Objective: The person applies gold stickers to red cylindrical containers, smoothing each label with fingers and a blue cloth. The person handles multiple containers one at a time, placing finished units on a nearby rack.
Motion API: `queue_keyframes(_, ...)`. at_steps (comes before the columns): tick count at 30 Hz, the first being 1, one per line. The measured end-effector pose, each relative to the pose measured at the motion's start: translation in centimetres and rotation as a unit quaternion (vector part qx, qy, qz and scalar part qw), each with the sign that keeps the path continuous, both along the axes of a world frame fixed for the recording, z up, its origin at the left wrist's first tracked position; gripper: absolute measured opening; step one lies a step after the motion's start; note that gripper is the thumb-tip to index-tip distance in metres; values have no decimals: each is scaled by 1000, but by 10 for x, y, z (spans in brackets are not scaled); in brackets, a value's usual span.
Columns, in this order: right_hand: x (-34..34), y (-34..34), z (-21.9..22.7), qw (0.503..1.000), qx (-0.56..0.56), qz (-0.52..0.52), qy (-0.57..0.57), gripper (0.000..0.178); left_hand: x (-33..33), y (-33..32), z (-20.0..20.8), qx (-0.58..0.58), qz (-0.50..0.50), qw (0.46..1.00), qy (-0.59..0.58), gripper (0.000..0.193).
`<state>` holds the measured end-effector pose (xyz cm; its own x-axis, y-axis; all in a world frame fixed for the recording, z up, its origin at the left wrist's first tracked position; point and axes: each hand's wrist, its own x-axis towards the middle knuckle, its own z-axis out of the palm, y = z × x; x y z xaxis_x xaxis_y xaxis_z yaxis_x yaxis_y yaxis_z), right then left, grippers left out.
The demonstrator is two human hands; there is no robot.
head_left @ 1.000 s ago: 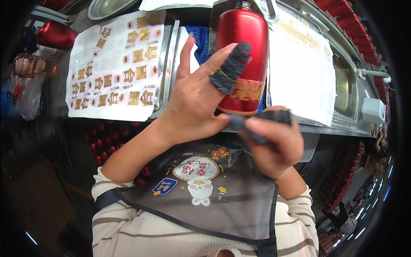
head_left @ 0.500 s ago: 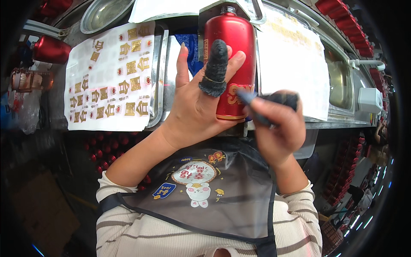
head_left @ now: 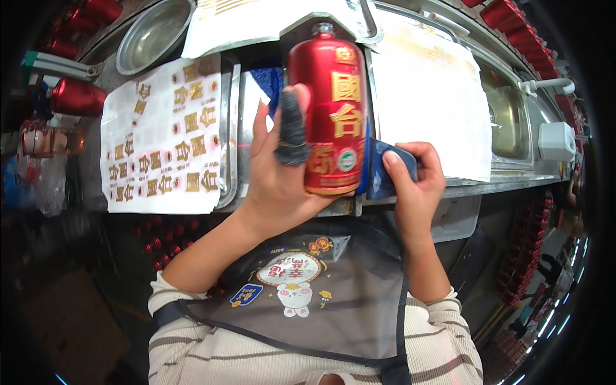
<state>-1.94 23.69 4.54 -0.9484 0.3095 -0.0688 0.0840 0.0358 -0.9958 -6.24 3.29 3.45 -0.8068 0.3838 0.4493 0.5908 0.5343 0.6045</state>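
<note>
The red bottle (head_left: 319,96), a glossy, round-shouldered cylinder with gold lettering, is between the decal sheet (head_left: 162,133) and the white sheet (head_left: 430,115), its lower body grasped by the left hand (head_left: 273,179), which wears a dark, fuzzy finger sleeve (head_left: 292,131). Treat the bottle as rigid, slippery, probably fairly heavy and breakable; support the base and grip the plain flank, clear of the lettering. The right hand (head_left: 417,192) pinches a thin, apparently flexible blue pad (head_left: 383,179) just beside it.

Bowl (head_left: 156,37): round metal, upper left
Basin (head_left: 510,131): metal, far right
Jug (head_left: 557,141): white, beside the basin
Tub (head_left: 458,219): pale plastic, right of centre
</note>
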Motion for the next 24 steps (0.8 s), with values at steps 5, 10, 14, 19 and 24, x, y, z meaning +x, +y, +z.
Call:
queue_keyframes(5, -3, -7, -3, 999, -40, -4, -34, 21, 0, -13, -1, 0, -51, 982, -181, 117)
queue_keyframes(10, 4, -19, 12, 1000, -14, 4, -6, 18, -3, -22, 0, -52, -35, 989, -133, 107)
queue_keyframes(14, -1, 2, 6, 997, 68, -23, 33, 18, -12, -47, 12, 81, -47, 979, -182, 110)
queue_keyframes(19, -21, 6, -5, 997, 64, 41, 4, 30, -65, -31, 37, 452, 48, 876, -160, 34)
queue_keyframes(24, -6, 70, 7, 997, -35, 69, 22, 26, -108, 0, 37, 178, 71, 957, -216, 52)
